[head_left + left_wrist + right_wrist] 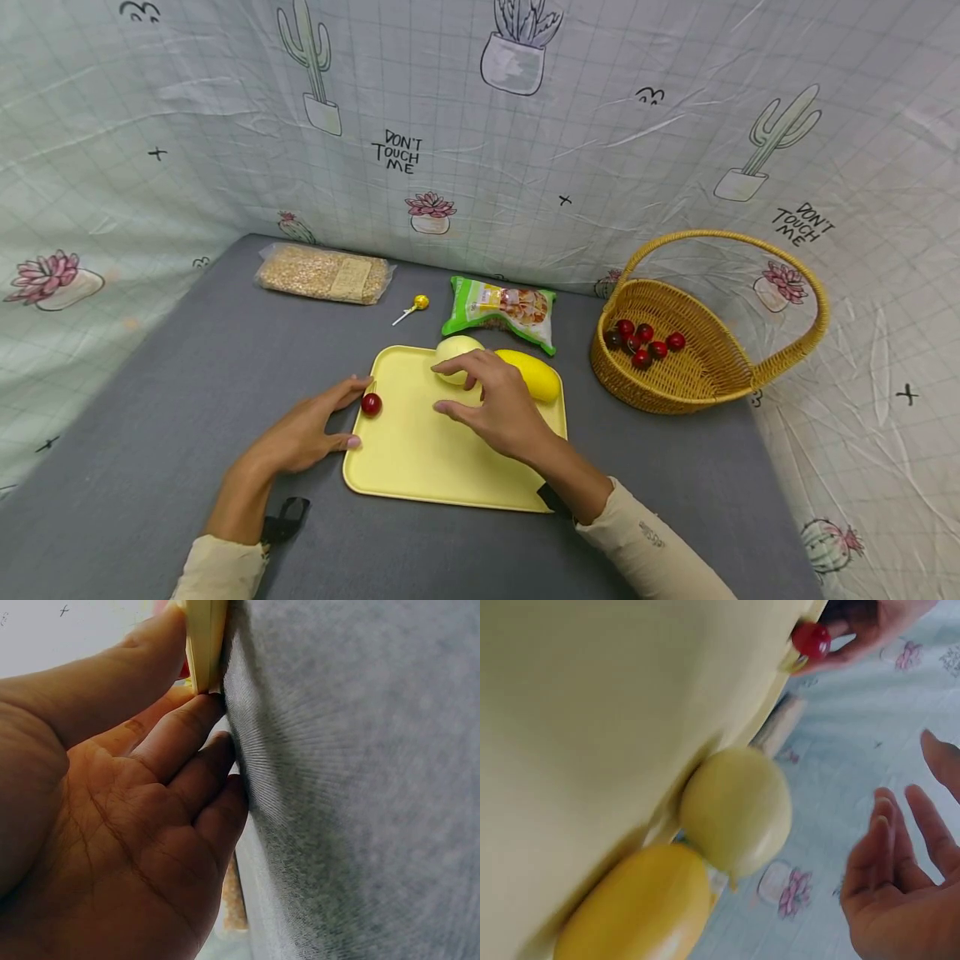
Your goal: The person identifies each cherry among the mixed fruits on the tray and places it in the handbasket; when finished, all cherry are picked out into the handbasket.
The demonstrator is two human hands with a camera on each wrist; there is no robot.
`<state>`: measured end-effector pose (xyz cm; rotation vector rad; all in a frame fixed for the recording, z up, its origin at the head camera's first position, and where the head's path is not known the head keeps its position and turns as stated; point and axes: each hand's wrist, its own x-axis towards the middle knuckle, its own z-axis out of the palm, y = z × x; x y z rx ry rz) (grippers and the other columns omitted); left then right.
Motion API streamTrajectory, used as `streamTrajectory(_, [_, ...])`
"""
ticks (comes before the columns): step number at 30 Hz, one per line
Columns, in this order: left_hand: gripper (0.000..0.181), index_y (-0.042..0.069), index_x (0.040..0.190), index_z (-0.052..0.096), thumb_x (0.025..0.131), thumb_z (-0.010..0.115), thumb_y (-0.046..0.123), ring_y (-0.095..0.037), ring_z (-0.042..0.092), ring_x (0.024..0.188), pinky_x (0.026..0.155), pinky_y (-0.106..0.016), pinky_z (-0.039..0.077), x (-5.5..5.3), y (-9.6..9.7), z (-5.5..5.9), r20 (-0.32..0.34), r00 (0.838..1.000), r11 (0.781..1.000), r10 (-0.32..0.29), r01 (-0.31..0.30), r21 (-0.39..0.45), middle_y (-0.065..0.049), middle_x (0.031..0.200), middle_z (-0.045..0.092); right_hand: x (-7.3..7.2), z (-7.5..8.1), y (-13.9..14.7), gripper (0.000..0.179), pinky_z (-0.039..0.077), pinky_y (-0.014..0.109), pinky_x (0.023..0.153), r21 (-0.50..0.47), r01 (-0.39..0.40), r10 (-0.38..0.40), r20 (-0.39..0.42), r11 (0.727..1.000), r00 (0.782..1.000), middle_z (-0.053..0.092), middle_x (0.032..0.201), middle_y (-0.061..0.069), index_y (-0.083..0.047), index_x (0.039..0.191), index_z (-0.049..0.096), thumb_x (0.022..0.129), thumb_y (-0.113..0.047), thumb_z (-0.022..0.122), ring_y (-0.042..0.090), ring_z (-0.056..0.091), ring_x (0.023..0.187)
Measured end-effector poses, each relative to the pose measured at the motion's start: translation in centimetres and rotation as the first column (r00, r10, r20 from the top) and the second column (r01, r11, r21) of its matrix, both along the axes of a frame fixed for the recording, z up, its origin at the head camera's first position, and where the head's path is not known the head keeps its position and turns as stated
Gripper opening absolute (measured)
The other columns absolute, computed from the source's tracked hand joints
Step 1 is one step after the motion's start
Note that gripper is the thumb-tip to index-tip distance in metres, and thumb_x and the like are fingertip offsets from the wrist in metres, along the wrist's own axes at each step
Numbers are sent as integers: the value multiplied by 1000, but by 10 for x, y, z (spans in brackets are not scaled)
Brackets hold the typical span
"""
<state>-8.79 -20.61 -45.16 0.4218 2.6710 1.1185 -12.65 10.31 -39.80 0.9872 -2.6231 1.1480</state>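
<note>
My left hand (303,429) is at the left edge of a yellow tray (442,471), its thumb and fingertips touching the rim. A red cherry (371,405) lies just inside that rim, between finger and thumb. My right hand (498,400) hovers above the tray with fingers bent and spread, holding nothing. Near its fingertips, at the tray's back edge, sits a round pale-yellow fruit (736,810) with a small nub. Beside that lies a longer, deeper yellow fruit (534,375), partly behind the right hand in the head view.
Right of the tray stands a wicker basket (720,354) with a tall handle and several cherries (642,337) inside. Behind the tray lie a green snack packet (502,310), a yellow lollipop (421,302) and a clear bag of grains (322,273). A patterned cloth (465,125) hangs around the table.
</note>
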Motion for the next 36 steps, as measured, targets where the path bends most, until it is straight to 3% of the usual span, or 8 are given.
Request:
streamTrajectory(4, [83,6,161,42,90,85,14,-54,29,156,119,-75,32,0,-1,0,-11,1000,1000,-4,4,-2,-27,160,49,2,-3,-14,46,54,30,86,34,-51,50,38,998,998,74,125,-5,-22,130,74,88,-25,90,22,65,90])
streamTrajectory(5, [83,6,161,42,90,85,14,-54,30,156,119,-75,32,0,-1,1,-12,1000,1000,-3,3,-4,-27,160,50,2,-3,-17,46,51,27,78,46,-61,59,43,997,997,74,126,-5,-22,131,73,88,-26,90,22,66,92])
streamTrajectory(8, [83,5,160,42,89,85,15,-54,30,156,118,-75,33,0,-1,1,-15,1000,1000,-2,2,-7,-26,159,50,1,-7,-27,46,50,25,79,71,-88,84,62,994,995,74,127,-4,-22,131,73,89,-27,89,19,66,92])
streamTrajectory(21, [83,5,159,43,89,86,17,-55,33,155,117,-75,34,0,-1,2,-25,1000,1000,-7,6,-11,-26,158,52,-14,-24,-64,41,51,18,80,134,-152,120,221,979,968,80,121,2,-15,125,76,88,-26,90,21,71,97])
streamTrajectory(29, [83,5,159,44,89,86,16,-54,33,155,117,-74,35,0,-2,2,-31,999,1000,-10,10,-11,-26,158,53,-21,-30,-81,40,50,19,81,255,-123,77,182,959,980,81,114,-4,-22,123,77,86,-31,91,10,70,89])
streamTrajectory(36, [82,1,158,43,90,85,18,-56,36,152,116,-74,36,1,-1,1,-51,999,1000,-20,19,-17,-27,156,54,-24,-34,-94,39,50,21,81,310,-90,45,150,946,988,80,107,-4,-24,118,77,84,-35,93,14,72,100])
